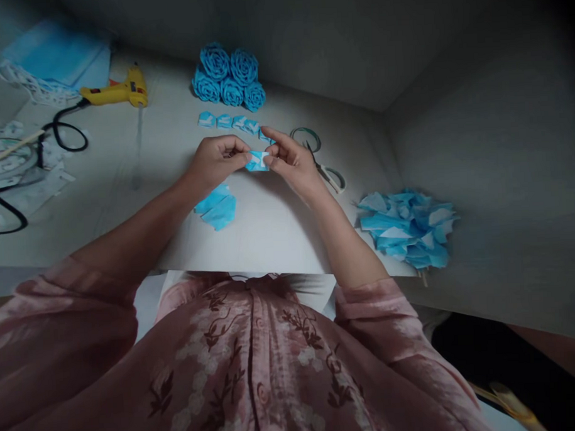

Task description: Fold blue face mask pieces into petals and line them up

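Between both hands, above the white table, is a small folded piece of blue-and-white fabric [256, 161]. My left hand [219, 160] pinches its left end between thumb and finger. At the right end my right hand [292, 160] grips it with the thumb, the index finger stretched out above. A row of similar small folded blue pieces [224, 121] lies just beyond the hands, one partly covered by my right fingers. Nearer to me, beside my left forearm, rest flat cut blue pieces [217, 208].
Several blue fabric roses [230, 76] sit at the back. Scissors [331, 179] and a ring-shaped roll [306, 139] lie right of my hand. A heap of blue scraps [405, 227] is at the right edge. Left are a yellow glue gun [118, 92], its black cord, and stacked blue masks [58, 54].
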`<state>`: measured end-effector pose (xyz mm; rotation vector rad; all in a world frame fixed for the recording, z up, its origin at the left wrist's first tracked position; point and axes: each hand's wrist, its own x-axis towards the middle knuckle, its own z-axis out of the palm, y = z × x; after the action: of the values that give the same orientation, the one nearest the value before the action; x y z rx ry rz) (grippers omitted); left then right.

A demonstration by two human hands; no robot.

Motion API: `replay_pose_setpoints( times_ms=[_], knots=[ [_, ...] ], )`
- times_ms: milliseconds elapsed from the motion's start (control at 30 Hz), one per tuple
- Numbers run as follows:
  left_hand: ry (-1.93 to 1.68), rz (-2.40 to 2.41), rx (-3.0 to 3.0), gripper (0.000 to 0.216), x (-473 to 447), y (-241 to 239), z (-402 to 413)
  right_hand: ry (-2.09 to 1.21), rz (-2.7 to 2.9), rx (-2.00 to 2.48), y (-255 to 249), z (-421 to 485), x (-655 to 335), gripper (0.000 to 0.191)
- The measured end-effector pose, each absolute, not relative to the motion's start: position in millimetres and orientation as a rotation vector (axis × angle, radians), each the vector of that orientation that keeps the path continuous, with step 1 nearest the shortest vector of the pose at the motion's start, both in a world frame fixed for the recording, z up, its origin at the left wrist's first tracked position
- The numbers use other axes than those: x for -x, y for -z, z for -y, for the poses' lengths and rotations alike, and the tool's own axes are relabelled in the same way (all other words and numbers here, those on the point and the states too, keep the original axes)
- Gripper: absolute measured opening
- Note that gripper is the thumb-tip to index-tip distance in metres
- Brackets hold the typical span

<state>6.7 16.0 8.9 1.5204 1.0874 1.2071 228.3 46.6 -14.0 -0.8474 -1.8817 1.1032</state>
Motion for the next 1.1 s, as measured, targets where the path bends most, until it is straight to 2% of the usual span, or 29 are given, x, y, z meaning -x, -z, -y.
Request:
replay_pose_setpoints(
  times_ms=[333,433,533,700,900,1100],
  knots=[
    [-1.238,-0.999,-1.414,0.020,-3,0,-25,-1.102,1.825,0.848,21,-45,-221,0.076],
    [-1.323,-1.053,-1.422,0.013,5,-18,-34,-1.103,1.750,0.842,23,-50,-224,0.078],
    [-1.384,-1.171,-1.532,0.016,25,-50,-47,-1.100,1.628,0.906,27,-57,-228,0.079],
    [-1.097,-1.611,-1.869,0.021,73,-75,-74,-1.190,1.559,0.948,39,-60,-225,0.074],
    [-0.500,-1.757,-2.220,0.021,110,-45,-115,-1.245,1.648,0.973,52,-53,-213,0.056],
    [-0.577,-1.733,-2.198,0.022,110,-21,-142,-1.253,1.675,0.999,49,-49,-216,0.052]
  ],
)
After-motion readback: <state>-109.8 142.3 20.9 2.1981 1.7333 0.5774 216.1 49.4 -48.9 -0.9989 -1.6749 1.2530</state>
